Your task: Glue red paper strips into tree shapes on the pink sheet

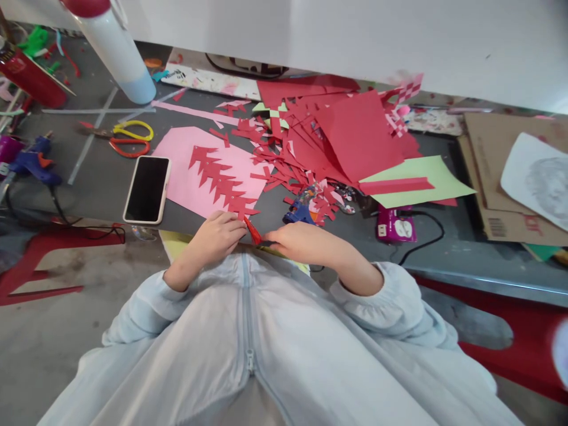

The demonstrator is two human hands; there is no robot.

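Observation:
My left hand (pixel 218 236) is at the table's front edge, fingers bent and pressed together at the lower end of the red zigzag paper cutouts (pixel 217 177). These cutouts lie in a slanting row on a pink paper sheet (pixel 177 151). In my right hand (pixel 299 242), closed, is a slim red pointed tool (pixel 252 231); its tip points toward my left fingers, and its rear is hidden in my grip. Below both hands a yellow sheet (pixel 173 244) shows in part. A blue glue gun (pixel 299 212) lies just beyond my right hand.
Red paper scraps (pixel 284 171) and red sheets (pixel 359 136) pile up beyond my hands. A phone (pixel 147 189), scissors (pixel 131 139), a bottle (pixel 115 53) and another blue glue gun (pixel 38 160) are on the left. Rightward are a green sheet (pixel 426 177), a purple box (pixel 396 225) and cardboard (pixel 492 148).

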